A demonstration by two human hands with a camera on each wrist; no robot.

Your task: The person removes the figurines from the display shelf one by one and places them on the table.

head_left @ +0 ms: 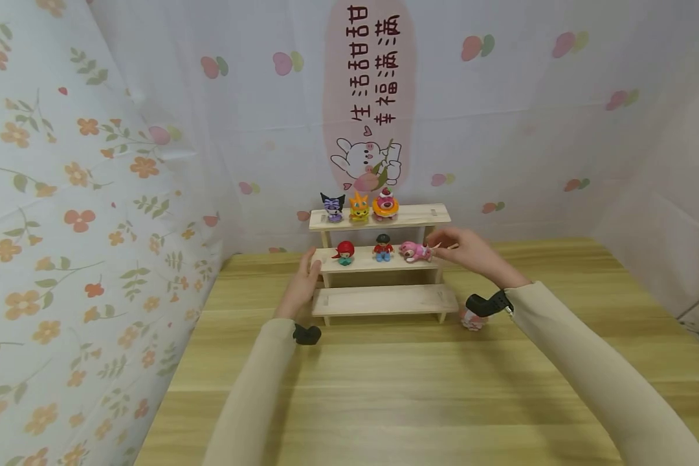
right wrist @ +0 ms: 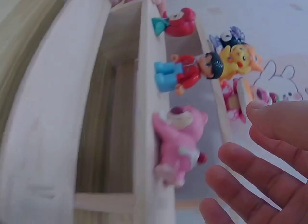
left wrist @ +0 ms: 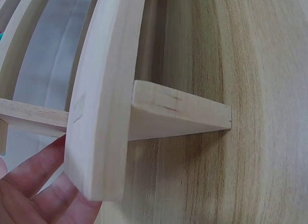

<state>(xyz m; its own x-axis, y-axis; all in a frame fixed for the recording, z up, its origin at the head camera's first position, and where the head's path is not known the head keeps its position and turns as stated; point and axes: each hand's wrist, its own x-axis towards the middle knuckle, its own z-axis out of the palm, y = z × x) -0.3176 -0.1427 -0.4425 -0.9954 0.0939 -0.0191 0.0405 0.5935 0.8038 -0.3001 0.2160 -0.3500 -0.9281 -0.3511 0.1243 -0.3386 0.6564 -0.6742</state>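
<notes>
A three-tier wooden display stand (head_left: 384, 300) stands on the table. My left hand (head_left: 301, 285) is at its left end; in the left wrist view, the fingers (left wrist: 36, 171) extend beside the end of a plank. On the middle tier's right lies a pink bear figure (right wrist: 182, 144), belly down. My right hand (head_left: 463, 249) is beside it, with fingers (right wrist: 240, 161) spread apart and nothing between them. Left of the bear stand a figure in a red jacket (head_left: 383, 248) and a red-haired figure (head_left: 345, 252).
Along the top tier stand a dark-eared purple figure (head_left: 333, 207), a yellow-orange figure (head_left: 359, 207) and a pink figure with an orange ring (head_left: 385, 204). Another pink-and-white figure (head_left: 472, 320) is on the table (head_left: 378, 395), right of the stand. Printed cloth (head_left: 256, 149) hangs behind.
</notes>
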